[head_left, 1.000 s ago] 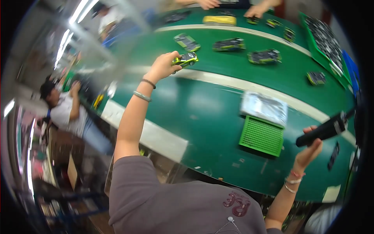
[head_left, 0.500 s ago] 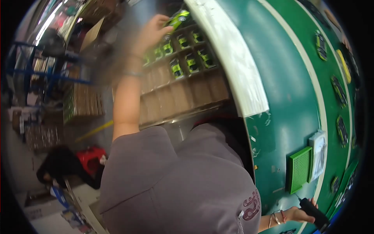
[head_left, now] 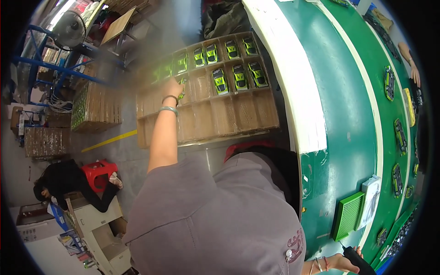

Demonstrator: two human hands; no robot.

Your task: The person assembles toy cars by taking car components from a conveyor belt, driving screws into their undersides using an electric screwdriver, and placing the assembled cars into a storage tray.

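Green desk [head_left: 348,114] at right, cardboard tray [head_left: 206,114] at left. Left hand [head_left: 174,87] over tray, grip pinching toy car [head_left: 182,85]. Right hand [head_left: 341,262] grip wrapped around black tool [head_left: 360,260].

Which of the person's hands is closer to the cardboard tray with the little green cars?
The left hand. It reaches right into the cardboard tray, among the green toy cars. The right hand is far away at the green table, holding a black tool.

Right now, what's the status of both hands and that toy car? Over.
Left hand setting green toy car into the cardboard tray. Right hand gripping a black tool at the green bench. Nothing in the way.
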